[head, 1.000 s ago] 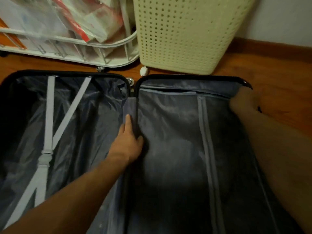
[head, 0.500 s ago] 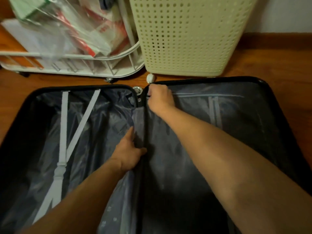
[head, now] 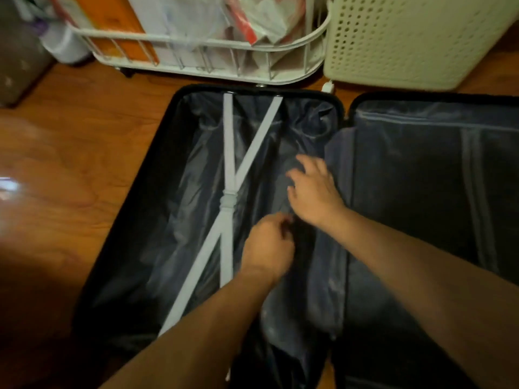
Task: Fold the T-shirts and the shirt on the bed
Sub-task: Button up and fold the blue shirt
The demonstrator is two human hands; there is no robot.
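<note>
No T-shirt, shirt or bed is in view. An open black suitcase (head: 254,89) lies flat on the wooden floor, lined with dark grey fabric. Both hands are in its left half, near the fabric hinge strip (head: 338,153). My left hand (head: 268,245) has its fingers curled and pinches a fold of the lining, though motion blurs it. Just above it, my right hand (head: 314,192) lies with fingers spread on the lining. White crossed straps with a buckle (head: 229,200) run down the left half.
The suitcase's right half is covered by a zipped divider panel (head: 421,178). Behind the suitcase stand a white wire cart (head: 196,43) stuffed with bags and papers, and a cream perforated laundry basket (head: 407,43). Bare wooden floor (head: 70,164) lies to the left.
My view has swung left. My right hand left the suitcase's far rim and came down onto the left half's lining. My left hand slid off the hinge strip and curled its fingers.
</note>
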